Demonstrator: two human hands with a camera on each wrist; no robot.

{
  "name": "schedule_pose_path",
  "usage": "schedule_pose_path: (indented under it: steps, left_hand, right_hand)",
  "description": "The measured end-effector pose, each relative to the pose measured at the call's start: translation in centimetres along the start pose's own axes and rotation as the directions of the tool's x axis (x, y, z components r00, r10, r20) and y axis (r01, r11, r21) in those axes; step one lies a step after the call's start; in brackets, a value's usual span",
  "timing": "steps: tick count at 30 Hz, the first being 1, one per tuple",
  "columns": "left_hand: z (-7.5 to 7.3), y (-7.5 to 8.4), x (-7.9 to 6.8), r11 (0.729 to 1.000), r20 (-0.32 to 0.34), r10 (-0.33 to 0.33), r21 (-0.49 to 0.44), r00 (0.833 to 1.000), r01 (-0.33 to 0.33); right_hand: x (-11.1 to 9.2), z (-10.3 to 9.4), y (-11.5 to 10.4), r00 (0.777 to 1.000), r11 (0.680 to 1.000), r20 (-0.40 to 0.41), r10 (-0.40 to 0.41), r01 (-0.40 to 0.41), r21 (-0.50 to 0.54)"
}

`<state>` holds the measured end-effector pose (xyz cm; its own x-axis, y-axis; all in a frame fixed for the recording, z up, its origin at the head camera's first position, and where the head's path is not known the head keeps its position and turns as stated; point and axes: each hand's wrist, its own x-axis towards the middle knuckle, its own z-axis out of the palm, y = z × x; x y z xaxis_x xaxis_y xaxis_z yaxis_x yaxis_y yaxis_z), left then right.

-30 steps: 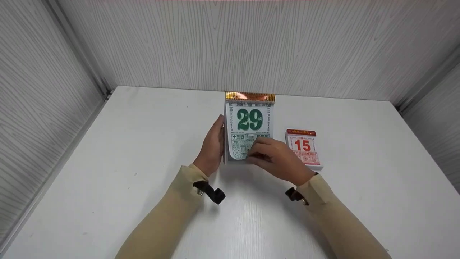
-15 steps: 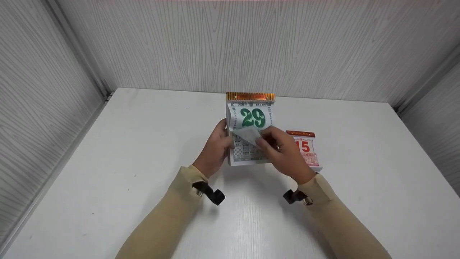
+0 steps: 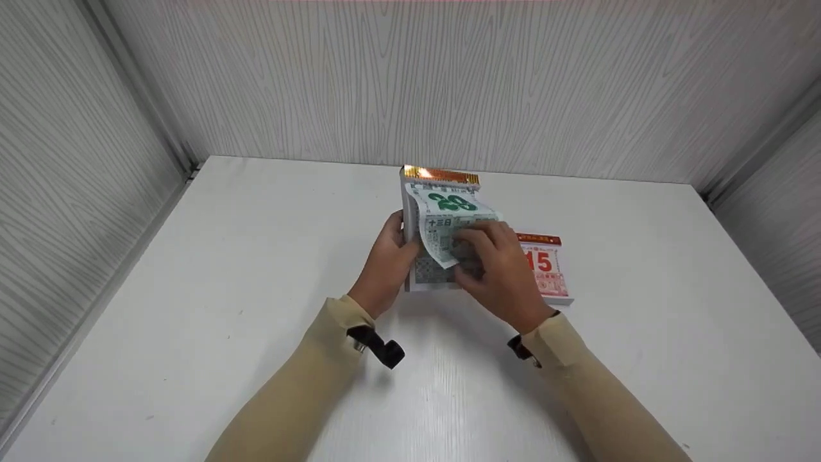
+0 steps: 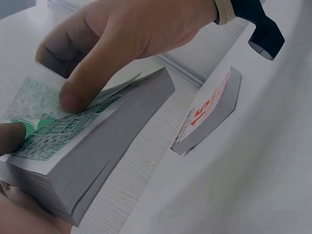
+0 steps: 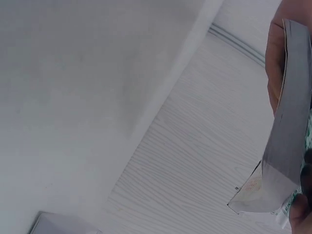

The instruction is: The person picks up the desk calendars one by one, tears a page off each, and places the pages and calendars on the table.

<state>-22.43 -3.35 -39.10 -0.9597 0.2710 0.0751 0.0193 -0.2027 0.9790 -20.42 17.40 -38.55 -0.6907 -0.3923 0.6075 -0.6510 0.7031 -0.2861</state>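
Observation:
My left hand (image 3: 383, 266) grips a thick tear-off calendar (image 3: 408, 224) by its left side, thumb at the front edge. The block leans up off the table under a shiny gold header (image 3: 442, 175). Its top page (image 3: 442, 224), printed with a green 29, curls up away from the block. Over the lower right of that page, my right hand (image 3: 503, 276) pinches the raised sheet; in the left wrist view the right thumb (image 4: 75, 100) lies against it. Another green-printed page (image 4: 53, 141) shows beneath the lifted one. The left fingers behind the block are mostly hidden.
A smaller calendar (image 3: 548, 269) with a red 15 and red header lies on the white table (image 3: 256, 256), just right of and partly behind the right hand. A wood-grain panel (image 3: 410, 77) closes the back, with similar panels at both sides.
The right hand has folded up the page's lower corner, then shifted its hold; the page now bulges forward off the block. The left thumb has come onto the front edge. The block tilts slightly.

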Motion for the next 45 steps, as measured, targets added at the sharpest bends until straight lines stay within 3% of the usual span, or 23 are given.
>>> schedule_pose_path:
  steps: [8, 15, 19, 26, 33, 41, 45]
  left_hand:
    - [0.0, -0.4, 0.2, 1.000, -0.028, -0.006, 0.006, 1.000, 0.006]
    - [0.2, -0.1, 0.2, 0.998, -0.016, -0.040, 0.039, 0.999, 0.041]
    - [0.1, 0.0, 0.3, 0.997, -0.027, -0.033, 0.068, 0.999, 0.035]
    - [-0.3, -0.2, 0.3, 0.992, -0.060, 0.002, 0.123, 0.998, 0.006]
    - [-0.2, -0.3, 0.3, 0.993, -0.070, 0.041, 0.117, 0.997, -0.033]
    - [-0.4, -0.3, 0.7, 0.979, -0.228, 0.069, 0.202, 0.971, -0.022]
    - [-0.5, -0.4, 0.8, 0.977, -0.202, 0.085, 0.208, 0.976, -0.042]
  right_hand:
    - [-0.5, 0.8, 0.8, 0.986, 0.993, -0.170, -0.001, -0.019, -0.116]
    - [-0.1, 0.3, 1.3, 0.942, 0.982, -0.328, -0.076, 0.014, -0.189]
    - [0.1, -0.2, 0.8, 0.951, 0.974, -0.287, -0.111, 0.046, -0.223]
    - [0.2, -0.9, -0.2, 0.986, 0.980, -0.147, -0.080, 0.051, -0.191]
    - [0.3, -1.4, -0.7, 0.985, 0.985, -0.148, -0.094, 0.071, -0.155]
    - [0.3, -1.8, -0.9, 0.987, 0.976, -0.072, -0.146, 0.132, -0.172]
    - [0.4, -1.7, -0.7, 0.991, 0.982, -0.028, -0.132, 0.127, -0.143]
